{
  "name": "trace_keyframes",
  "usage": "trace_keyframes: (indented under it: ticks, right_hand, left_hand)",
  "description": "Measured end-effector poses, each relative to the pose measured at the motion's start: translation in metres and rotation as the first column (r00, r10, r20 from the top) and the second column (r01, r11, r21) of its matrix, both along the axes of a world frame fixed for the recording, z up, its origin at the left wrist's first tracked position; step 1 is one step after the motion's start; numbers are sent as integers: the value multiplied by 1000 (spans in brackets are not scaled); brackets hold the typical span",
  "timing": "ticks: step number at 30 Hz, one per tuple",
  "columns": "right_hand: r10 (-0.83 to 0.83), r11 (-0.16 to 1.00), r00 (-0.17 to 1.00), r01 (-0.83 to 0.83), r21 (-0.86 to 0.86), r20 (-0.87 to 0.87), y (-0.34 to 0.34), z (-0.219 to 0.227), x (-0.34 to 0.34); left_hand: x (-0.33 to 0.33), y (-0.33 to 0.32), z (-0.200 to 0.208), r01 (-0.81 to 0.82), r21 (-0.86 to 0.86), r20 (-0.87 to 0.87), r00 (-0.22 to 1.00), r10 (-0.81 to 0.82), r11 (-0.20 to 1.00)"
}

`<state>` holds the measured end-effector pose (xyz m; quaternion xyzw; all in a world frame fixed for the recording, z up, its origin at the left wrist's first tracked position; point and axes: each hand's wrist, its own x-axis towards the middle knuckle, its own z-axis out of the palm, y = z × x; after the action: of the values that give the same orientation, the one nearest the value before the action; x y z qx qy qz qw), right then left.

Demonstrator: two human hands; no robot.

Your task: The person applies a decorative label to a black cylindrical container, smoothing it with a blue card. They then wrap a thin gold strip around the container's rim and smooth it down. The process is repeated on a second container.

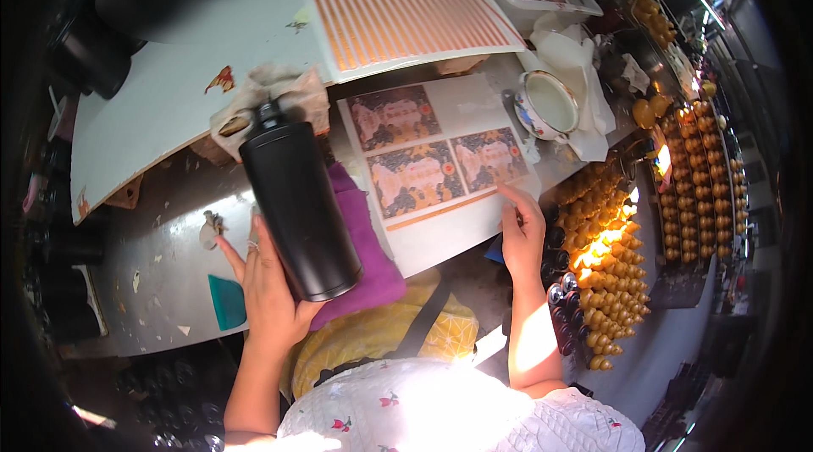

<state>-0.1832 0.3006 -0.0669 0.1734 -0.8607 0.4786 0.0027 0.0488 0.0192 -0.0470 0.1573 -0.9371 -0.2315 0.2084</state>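
My left hand point(275, 295) holds a tall matte black bottle point(301, 206) with a narrow neck. The bottle is tilted, its base toward me and its neck pointing away. Some fingers lie along its left side, and a ring shows on one. Over the right corner of a white sheet of printed decals point(434, 216) is my right hand point(525, 232), index finger stretched and thumb apart from it. I see nothing held there. Three dark and pink pictures show on the sheet. A purple cloth point(373, 257) lies partly behind the bottle.
A crumpled beige cloth point(292, 96) is by the bottle's neck. Beyond the decals lies a striped orange-and-white sheet point(415, 7). An enamel bowl point(549, 103) stands at the right. A teal scraper-like piece point(225, 301) rests at the table's front edge. Many golden gourd-shaped pieces point(605, 282) fill the right.
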Motion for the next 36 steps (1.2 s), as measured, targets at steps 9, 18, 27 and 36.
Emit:
trace_keyframes:
  ticks: [9, 18, 27, 36]
  right_hand:
    - [27, 966, 967, 40, -257, 253, -34, 22, -95]
    - [278, 898, 946, -193, 395, -169, -111, -4, -133]
    - [586, 791, 702, -387, 474, -404, -176, -29, -139]
    - [624, 693, 778, -509, 510, -71, -192, -12, -156]
  left_hand:
    - [-12, 14, 11, -89, 150, 87, 993, 77, 985]
    - [-7, 13, -2, -102, 207, 83, 993, 87, 973]
    - [-4, 12, -8, -106, 182, 99, 991, 89, 978]
    - [-6, 15, -6, -123, 196, 94, 990, 106, 973]
